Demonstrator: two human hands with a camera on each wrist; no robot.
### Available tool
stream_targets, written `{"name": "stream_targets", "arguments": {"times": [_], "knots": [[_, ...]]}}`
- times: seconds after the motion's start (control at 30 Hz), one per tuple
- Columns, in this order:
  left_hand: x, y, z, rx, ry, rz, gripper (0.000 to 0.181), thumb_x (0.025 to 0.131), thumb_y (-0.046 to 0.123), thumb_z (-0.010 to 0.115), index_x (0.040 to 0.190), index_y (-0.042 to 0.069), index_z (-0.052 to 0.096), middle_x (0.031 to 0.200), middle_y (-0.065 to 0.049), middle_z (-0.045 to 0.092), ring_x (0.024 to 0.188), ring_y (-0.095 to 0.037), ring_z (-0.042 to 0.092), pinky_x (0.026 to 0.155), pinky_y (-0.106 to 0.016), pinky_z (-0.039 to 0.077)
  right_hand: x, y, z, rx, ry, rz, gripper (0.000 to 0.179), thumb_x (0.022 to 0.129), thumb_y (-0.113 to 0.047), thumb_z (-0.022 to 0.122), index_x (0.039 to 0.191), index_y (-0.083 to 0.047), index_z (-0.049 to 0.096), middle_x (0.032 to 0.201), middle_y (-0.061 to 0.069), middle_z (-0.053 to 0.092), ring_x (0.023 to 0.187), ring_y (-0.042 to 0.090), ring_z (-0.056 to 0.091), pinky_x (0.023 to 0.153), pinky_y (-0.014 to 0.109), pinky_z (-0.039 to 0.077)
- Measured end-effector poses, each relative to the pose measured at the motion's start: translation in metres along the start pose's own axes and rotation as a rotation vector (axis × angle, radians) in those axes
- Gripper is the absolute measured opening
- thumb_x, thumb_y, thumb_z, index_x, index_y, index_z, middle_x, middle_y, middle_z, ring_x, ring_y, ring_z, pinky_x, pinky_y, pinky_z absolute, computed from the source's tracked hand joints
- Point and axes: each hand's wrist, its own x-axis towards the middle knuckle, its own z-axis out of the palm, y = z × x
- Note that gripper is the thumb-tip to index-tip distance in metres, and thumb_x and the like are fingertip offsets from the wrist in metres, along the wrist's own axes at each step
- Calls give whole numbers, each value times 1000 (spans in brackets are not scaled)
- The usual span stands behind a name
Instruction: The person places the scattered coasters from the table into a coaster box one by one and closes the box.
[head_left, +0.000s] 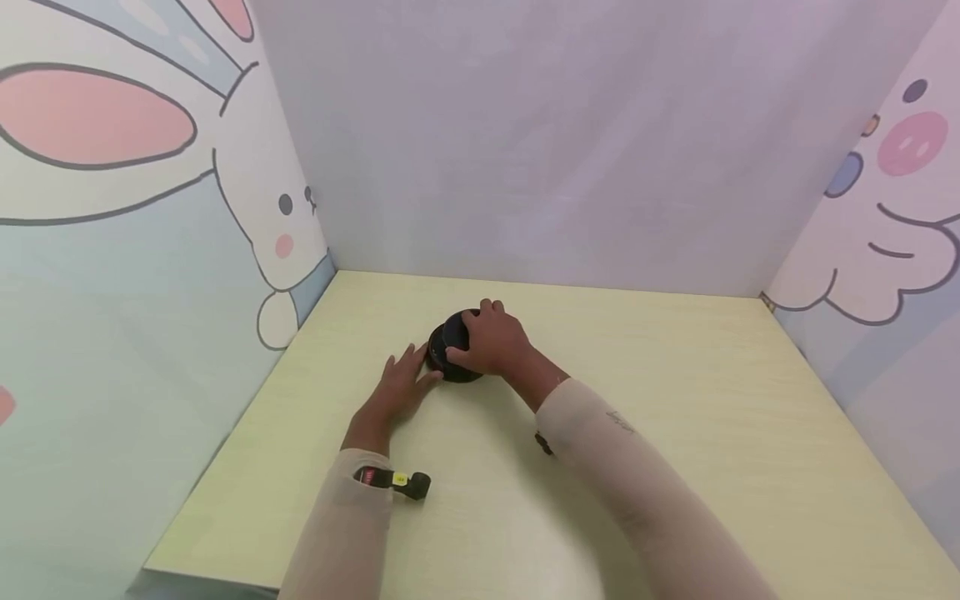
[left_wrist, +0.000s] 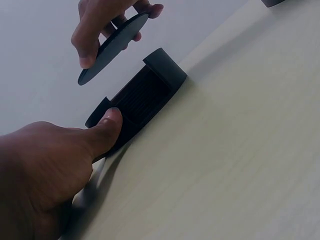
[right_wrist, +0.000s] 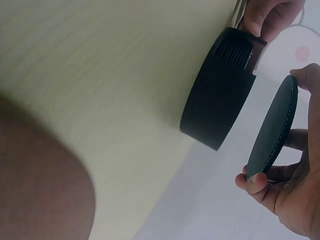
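Note:
A round dark leather coaster [right_wrist: 274,127] with a stitched edge is in my right hand [head_left: 497,342], whose fingertips and thumb grip it by the rim. It hangs tilted just above a round black coaster holder [left_wrist: 167,70], apart from it. This holder [right_wrist: 217,100] stands on the table, with a gap in its side wall and a ridged, dark interior. My left hand [head_left: 397,387] holds the holder's left side, the thumb [left_wrist: 112,120] on the wall beside the gap. In the head view the coaster [head_left: 456,333] partly covers the holder.
The pale wood-grain table [head_left: 675,433] extends around both arms. A plain light wall [head_left: 525,150] rises behind it, and printed cartoon panels [head_left: 150,292] stand at the left and right. A black strap with a small camera [head_left: 416,485] sits on the left wrist.

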Motion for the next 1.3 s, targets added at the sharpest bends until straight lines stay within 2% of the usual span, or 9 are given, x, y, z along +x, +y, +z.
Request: {"name": "stream_targets", "arguments": {"times": [0.17,0.43,0.63,0.83,0.93,1.1,1.3], "knots": [[1,0,1,5,2,-7,78,114,54,49,177,20,18,185,-17,14,172,-45,4,140,-65,2,8,-9,6,-16,2,2,77,101,-69,57,155,-13,60,153,22,55,137,37,58,96,53,66],[6,-1,3,36,-4,-14,78,115,53,48,177,20,16,185,-16,13,173,-41,6,141,-62,1,13,-13,14,-40,29,-23,71,99,-62,58,150,-13,63,147,22,61,134,39,60,113,56,55],[6,-1,3,27,-11,-20,78,114,54,48,178,21,16,185,-17,11,172,-45,2,140,-64,2,14,-13,18,-17,24,-16,71,100,-62,59,151,-12,62,146,22,61,133,40,60,115,56,54],[5,-2,4,31,-1,-9,78,114,52,49,177,19,18,184,-18,14,172,-44,6,141,-63,1,13,-14,21,-19,1,-31,70,101,-61,60,150,-12,63,144,22,63,133,40,61,114,55,55],[6,-2,5,46,3,3,78,114,52,50,177,16,19,184,-19,17,172,-42,9,141,-63,1,12,-13,21,-32,4,-42,72,103,-66,57,152,-13,62,143,21,63,133,39,61,114,54,55],[5,-2,5,41,20,10,79,114,53,51,176,15,21,183,-20,18,171,-46,8,140,-66,3,11,-8,18,-20,35,-38,81,104,-77,48,156,-15,59,147,20,62,137,40,60,115,57,53],[3,-2,4,14,12,1,81,113,57,50,177,18,19,184,-19,15,172,-47,5,140,-66,1,6,3,12,23,18,5,81,107,-76,38,157,-16,58,155,19,60,144,41,56,118,61,49]]}}
